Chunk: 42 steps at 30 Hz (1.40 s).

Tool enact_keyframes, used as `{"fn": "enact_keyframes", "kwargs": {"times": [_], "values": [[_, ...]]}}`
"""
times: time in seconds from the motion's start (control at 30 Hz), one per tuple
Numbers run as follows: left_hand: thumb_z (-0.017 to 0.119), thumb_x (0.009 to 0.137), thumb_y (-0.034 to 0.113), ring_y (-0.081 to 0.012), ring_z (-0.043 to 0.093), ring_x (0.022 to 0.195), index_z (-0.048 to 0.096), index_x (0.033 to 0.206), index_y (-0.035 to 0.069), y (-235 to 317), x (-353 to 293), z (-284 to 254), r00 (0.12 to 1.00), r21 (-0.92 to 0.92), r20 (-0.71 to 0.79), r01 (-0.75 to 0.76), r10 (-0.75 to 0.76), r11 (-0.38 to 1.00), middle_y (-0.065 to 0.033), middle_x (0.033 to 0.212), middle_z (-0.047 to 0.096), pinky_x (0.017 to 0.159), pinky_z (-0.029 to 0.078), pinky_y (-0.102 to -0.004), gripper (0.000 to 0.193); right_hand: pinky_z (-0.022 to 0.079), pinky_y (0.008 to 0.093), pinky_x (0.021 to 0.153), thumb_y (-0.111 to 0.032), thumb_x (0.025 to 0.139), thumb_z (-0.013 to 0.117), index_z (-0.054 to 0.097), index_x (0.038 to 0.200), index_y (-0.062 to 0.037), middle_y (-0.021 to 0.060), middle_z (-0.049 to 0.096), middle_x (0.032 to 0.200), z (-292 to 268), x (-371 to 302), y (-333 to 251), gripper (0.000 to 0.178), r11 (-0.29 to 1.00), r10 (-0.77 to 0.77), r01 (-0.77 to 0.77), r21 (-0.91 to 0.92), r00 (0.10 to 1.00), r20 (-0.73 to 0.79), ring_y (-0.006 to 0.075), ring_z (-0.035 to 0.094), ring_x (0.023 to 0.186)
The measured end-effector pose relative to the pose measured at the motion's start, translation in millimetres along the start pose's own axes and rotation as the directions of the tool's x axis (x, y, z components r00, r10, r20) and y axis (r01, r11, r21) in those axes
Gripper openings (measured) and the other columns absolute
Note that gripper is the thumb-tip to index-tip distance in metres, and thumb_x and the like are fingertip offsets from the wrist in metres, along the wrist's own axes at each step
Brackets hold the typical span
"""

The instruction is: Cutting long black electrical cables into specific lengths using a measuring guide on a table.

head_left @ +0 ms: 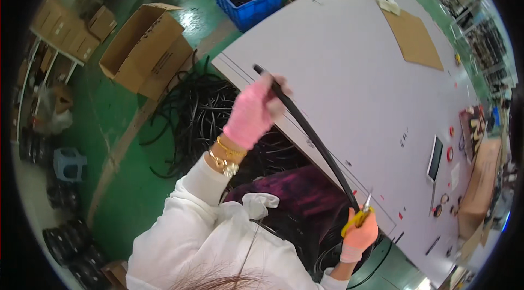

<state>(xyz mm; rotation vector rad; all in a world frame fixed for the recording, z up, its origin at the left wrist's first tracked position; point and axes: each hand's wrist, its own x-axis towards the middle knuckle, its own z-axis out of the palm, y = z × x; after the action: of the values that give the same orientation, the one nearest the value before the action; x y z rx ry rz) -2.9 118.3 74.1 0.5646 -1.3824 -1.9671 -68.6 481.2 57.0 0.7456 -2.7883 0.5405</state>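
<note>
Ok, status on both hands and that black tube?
Left hand grips black tube near its end. Right hand holds yellow-handled scissors at the tube. White table beside it.

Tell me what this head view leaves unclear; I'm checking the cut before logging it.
- Scissor blades: too small to tell whether they touch the black tube.
- Right hand: its fingers are hidden behind the yellow handles.
- Left hand: a pink glove covers its grip.
- Tube's lower end: lost against the dark pile below.
</note>
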Motion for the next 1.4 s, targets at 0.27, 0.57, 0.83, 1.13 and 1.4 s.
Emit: {"fn": "enact_keyframes", "kwargs": {"times": [0.27, 0.57, 0.83, 1.13, 1.4], "values": [[0.075, 0.086, 0.017, -0.0246, 0.061, 0.102, 0.062, 0.12, 0.002, -30.3, 52.1, -92.3, 0.796, 0.778, -0.401, 0.035, 0.453, 0.627, -0.0125, 0.111, 0.065, 0.084, 0.052, -0.0355, 0.04, 0.035, 0.0464, 0.056, -0.012, 0.067, 0.089, 0.06, 0.083, -0.0043, 0.011, 0.053, 0.068, 8.6, 21.7, -2.8, 0.034, 0.96, -0.265, 0.274, -0.061, 0.956, 0.13, 0.0351, 0.046, 0.062], [0.08, 0.081, 0.03, -0.0254, 0.059, 0.09, 0.065, 0.079, 0.013, -37.6, 64.4, -85.8, 0.79, 0.848, 0.243, -0.454, 0.563, 0.271, -0.0015, 0.085, 0.062, 0.091, 0.044, -0.0392, 0.023, 0.038, 0.0489, 0.057, -0.022, 0.066, 0.092, 0.06, 0.085, -0.0048, 0.0141, 0.055, 0.067, 24.0, 38.1, -10.1, 0.04, 0.926, -0.337, 0.371, -0.077, 0.899, 0.279, 0.0386, 0.053, 0.064], [0.074, 0.081, 0.035, -0.0252, 0.059, 0.078, 0.064, 0.057, 0.01, -32.5, 78.5, -105.5, 0.839, 0.864, 0.252, -0.42, 0.482, 0.279, -0.0026, 0.066, 0.059, 0.087, 0.044, -0.0397, 0.036, 0.04, 0.0472, 0.058, -0.022, 0.066, 0.091, 0.061, 0.084, -0.0041, 0.0132, 0.057, 0.065, 25.6, 51.8, -24.7, 0.039, 0.92, -0.343, 0.385, -0.076, 0.883, 0.321, 0.0375, 0.054, 0.062], [0.072, 0.078, 0.032, -0.0247, 0.06, 0.077, 0.067, 0.059, 0.009, -32.2, 81.1, -108.9, 0.836, 0.873, 0.261, -0.418, 0.482, 0.251, -0.0029, 0.063, 0.06, 0.086, 0.045, -0.0391, 0.031, 0.041, 0.0459, 0.058, -0.021, 0.065, 0.091, 0.061, 0.085, -0.0041, 0.0125, 0.058, 0.064, 25.6, 56.4, -30.5, 0.039, 0.934, -0.338, 0.358, -0.003, 0.885, 0.319, 0.0365, 0.055, 0.061], [0.076, 0.074, 0.027, -0.0266, 0.055, 0.068, 0.056, 0.052, 0.01, -34.9, 82.9, -111.4, 0.777, 0.841, 0.272, -0.478, 0.568, 0.252, -0.0038, 0.06, 0.052, 0.078, 0.043, -0.0392, 0.035, 0.041, 0.0458, 0.06, -0.023, 0.066, 0.091, 0.063, 0.089, -0.0038, 0.012, 0.057, 0.065, 24.8, 53.7, -22.3, 0.041, 0.897, -0.371, 0.429, -0.105, 0.86, 0.351, 0.0359, 0.055, 0.061]]}}
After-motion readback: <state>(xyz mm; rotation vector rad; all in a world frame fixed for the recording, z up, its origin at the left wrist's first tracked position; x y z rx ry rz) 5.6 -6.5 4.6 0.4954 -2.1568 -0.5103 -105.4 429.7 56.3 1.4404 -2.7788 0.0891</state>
